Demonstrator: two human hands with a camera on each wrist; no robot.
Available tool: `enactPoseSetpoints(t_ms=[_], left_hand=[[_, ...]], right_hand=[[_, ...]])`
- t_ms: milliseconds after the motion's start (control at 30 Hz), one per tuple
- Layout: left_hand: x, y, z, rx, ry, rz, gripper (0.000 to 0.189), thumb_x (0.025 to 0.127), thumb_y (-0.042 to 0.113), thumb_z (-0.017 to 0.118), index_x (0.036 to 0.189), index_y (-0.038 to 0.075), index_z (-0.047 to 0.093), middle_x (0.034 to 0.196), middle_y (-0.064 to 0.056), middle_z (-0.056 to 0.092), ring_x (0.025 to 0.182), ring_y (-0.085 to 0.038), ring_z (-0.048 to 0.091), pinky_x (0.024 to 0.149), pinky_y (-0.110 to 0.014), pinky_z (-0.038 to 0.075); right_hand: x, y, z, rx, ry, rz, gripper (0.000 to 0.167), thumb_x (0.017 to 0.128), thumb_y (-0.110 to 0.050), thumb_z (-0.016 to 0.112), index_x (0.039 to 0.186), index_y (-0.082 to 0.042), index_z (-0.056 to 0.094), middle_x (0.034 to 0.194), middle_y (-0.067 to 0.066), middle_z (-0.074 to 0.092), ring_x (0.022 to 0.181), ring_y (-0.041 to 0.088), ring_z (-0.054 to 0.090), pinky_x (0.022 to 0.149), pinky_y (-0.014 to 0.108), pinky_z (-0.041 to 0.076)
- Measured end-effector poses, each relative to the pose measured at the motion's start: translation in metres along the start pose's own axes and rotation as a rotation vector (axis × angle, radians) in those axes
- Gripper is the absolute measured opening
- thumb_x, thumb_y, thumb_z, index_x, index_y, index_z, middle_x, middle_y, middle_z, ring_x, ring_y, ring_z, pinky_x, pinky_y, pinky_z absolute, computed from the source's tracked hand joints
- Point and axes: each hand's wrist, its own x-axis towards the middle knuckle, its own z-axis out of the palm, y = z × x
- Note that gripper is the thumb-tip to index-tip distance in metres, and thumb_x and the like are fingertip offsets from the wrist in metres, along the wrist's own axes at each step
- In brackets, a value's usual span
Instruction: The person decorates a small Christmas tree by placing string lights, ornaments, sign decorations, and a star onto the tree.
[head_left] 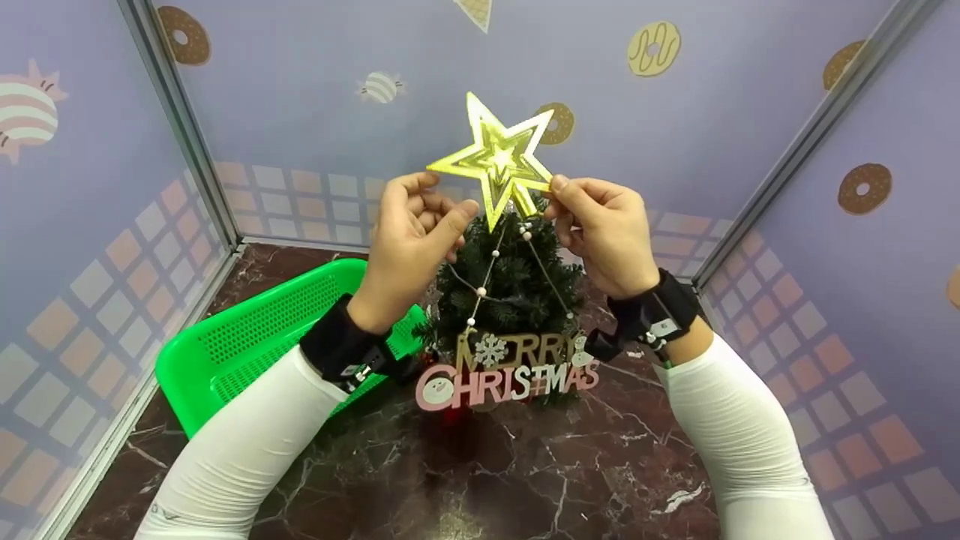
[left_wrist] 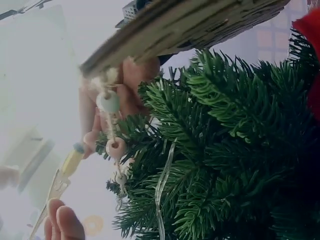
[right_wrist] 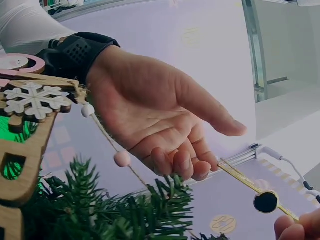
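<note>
A gold star tree topper point(head_left: 501, 156) is held up above the tip of a small Christmas tree point(head_left: 510, 277). My right hand point(head_left: 604, 225) pinches its right point between thumb and fingers. At the star's left point is my left hand point(head_left: 412, 240), thumb apart and fingers loosely bent; its fingertips are at or against that point. In the right wrist view the star point(right_wrist: 245, 180) appears edge-on, with a dark round opening at its socket. The left hand point(right_wrist: 155, 105) shows its palm there. The right hand point(left_wrist: 125, 90) is partly hidden behind the sign and branches in the left wrist view.
A wooden "Merry Christmas" sign point(head_left: 510, 375) hangs by a beaded string point(head_left: 481, 292) on the tree's front. Left of the tree stands a green plastic basket point(head_left: 262, 322) on the dark marbled tabletop point(head_left: 480, 480). Patterned panels point(head_left: 300, 97) enclose the back and sides.
</note>
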Motion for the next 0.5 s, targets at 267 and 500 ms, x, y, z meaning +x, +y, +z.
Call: enactPoseSetpoints(t_ms=[267,500], left_hand=[[0.003,0.01,-0.017,0.177,-0.17,-0.031,0.032,0.108,0.022,0.067,0.134,0.005,0.068,0.114,-0.018,0.074,0.088,-0.029,0.068,0.07,-0.028,0.056],[0.012,0.012,-0.005,0.35,-0.209,0.099,0.018,0.105,0.015,0.07,0.116,0.002,0.077,0.099,-0.008,0.079,0.082,-0.019,0.07,0.074,-0.026,0.055]], right_hand=[[-0.002,0.005,0.004,0.022,0.042,-0.022,0.019,0.103,-0.017,0.074,0.093,-0.002,0.079,0.078,0.002,0.075,0.05,0.007,0.053,0.041,0.02,0.034],[-0.005,0.009,0.004,-0.01,0.021,-0.055,0.019,0.103,-0.019,0.075,0.096,-0.002,0.08,0.08,0.001,0.075,0.049,0.008,0.053,0.041,0.02,0.032]])
